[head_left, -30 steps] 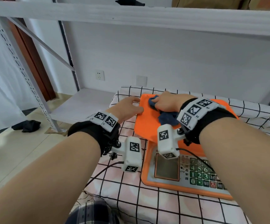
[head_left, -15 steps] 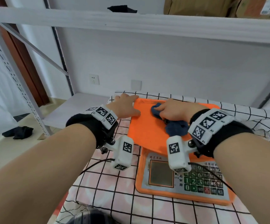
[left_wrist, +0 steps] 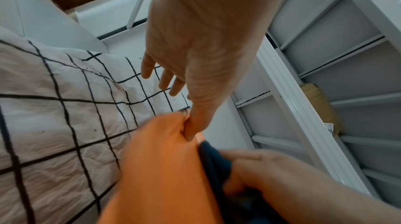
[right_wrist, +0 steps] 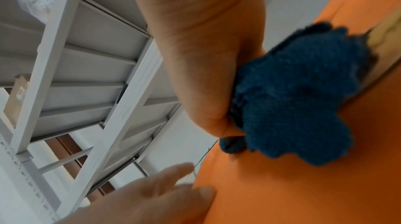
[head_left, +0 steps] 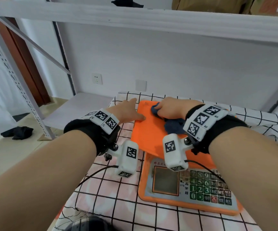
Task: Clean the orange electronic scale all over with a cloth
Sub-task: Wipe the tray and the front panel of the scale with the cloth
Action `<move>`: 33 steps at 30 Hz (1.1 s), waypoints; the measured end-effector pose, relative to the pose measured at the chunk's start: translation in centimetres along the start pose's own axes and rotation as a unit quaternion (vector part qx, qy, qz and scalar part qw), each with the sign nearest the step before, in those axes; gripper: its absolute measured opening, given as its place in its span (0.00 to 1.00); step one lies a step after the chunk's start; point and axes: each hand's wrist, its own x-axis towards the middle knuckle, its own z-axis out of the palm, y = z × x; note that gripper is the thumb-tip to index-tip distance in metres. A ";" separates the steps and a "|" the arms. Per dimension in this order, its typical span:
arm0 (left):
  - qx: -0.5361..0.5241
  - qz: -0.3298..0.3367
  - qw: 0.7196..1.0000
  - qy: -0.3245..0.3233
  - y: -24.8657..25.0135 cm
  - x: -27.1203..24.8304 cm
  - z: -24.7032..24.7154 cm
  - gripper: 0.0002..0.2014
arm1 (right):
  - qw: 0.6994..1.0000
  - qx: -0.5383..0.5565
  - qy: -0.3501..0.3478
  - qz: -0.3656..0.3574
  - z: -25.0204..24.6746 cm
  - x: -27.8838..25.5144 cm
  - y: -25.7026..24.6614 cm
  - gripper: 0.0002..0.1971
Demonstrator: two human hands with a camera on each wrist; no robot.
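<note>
R hand [head_left: 170, 108] moved cloth [head_left: 174, 126] farther | wrist: L thumb [left_wrist: 195, 124] on scale [head_left: 145, 130] edge

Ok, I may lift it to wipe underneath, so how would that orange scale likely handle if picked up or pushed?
The orange scale looks rigid: flat platform, hard casing. It probably slides when pushed, since it sits on a loose checked cloth; the left hand rests at its edge, perhaps steadying it, while the right hand rubs with the blue cloth. The smooth platform may be slippery.
</note>
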 end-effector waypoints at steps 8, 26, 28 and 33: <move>0.019 0.006 0.999 0.048 0.3 -0.8 0.7 0.39 | 0.983 0.159 -0.033 -0.083 1.5 -3.7 0.5 0.15; -0.122 0.026 0.988 0.096 0.1 -3.9 1.0 0.30 | 0.991 0.114 -0.042 -0.058 1.8 -4.8 -0.1 0.20; -0.146 0.026 0.982 0.119 0.0 -4.1 1.0 0.27 | 0.980 0.163 -0.057 -0.101 2.1 -5.2 -1.4 0.27; -0.185 0.015 0.974 0.129 0.0 -5.0 1.1 0.24 | 0.972 0.171 -0.077 -0.139 2.4 -8.6 -2.4 0.28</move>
